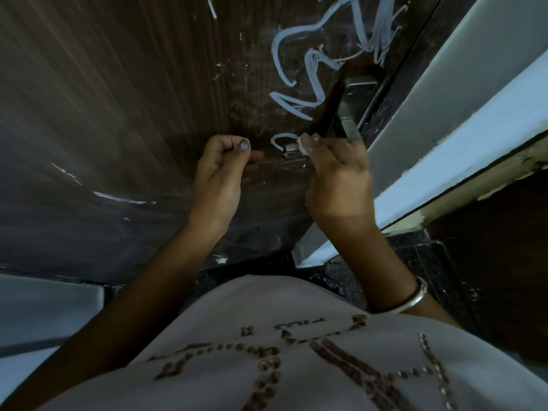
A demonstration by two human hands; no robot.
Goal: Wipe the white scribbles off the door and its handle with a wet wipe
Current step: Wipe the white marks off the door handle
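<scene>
Door handle (353, 114) taken as reference: a metal lever on a plate near the right edge of the door (133, 99), its long axis running from the plate down toward the hands. Right hand (338, 176) is the nearer, just below the lever's free end, fingers curled and pinching a small wad of wet wipe (304, 144) at the fingertips. The wad is against the door face just left of the lever's lower end. Touching the wad on its left side is a small looped scribble (280, 140), with smearing beneath it. Left hand (218, 176) sits well to the left of the handle, fingers curled into a loose fist with the thumb laid over them; nothing is seen in it, and whether it touches the door cannot be told. The large white scribbles (308, 69) lie left of and above the handle plate, beyond both hands, unwiped. Judgement: work is at an early stage; the next strokes call for the right hand to carry the wipe leftward over the loop, then up along the handle's axis to the main marks
</scene>
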